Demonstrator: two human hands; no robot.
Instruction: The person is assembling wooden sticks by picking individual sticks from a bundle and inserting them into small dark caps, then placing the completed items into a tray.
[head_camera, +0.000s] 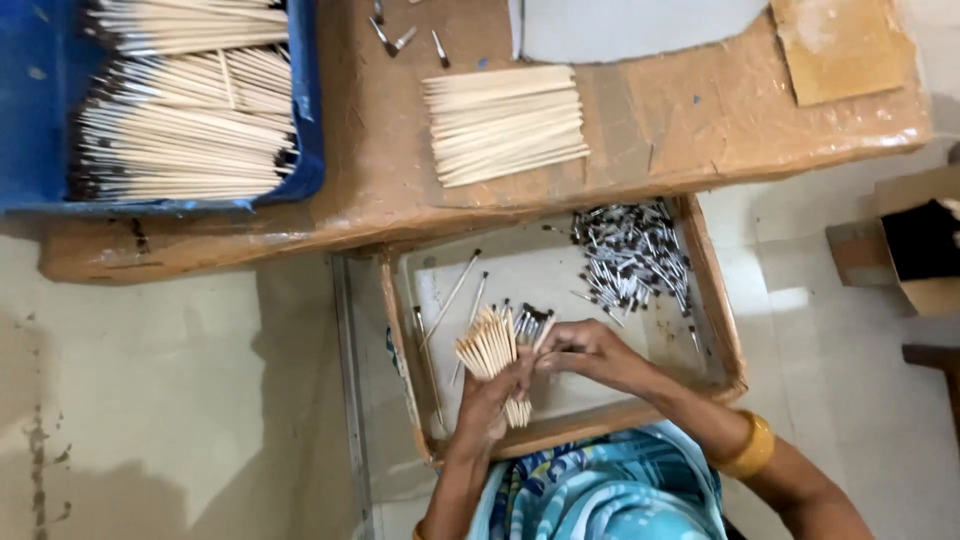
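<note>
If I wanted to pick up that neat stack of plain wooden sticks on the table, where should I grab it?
Probably across the middle of the stack of plain wooden sticks, from above. The sticks lie flat and parallel on the brown table, so fingers pinching both long sides would keep them bunched.

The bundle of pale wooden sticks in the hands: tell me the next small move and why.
Probably the right hand should seat the dark-tipped piece it pinches onto a stick end. The left hand grips the bundle of pale wooden sticks over the shallow cardboard tray; a few sticks already carry tips, and the heap of small dark metal tips lies close.
</note>
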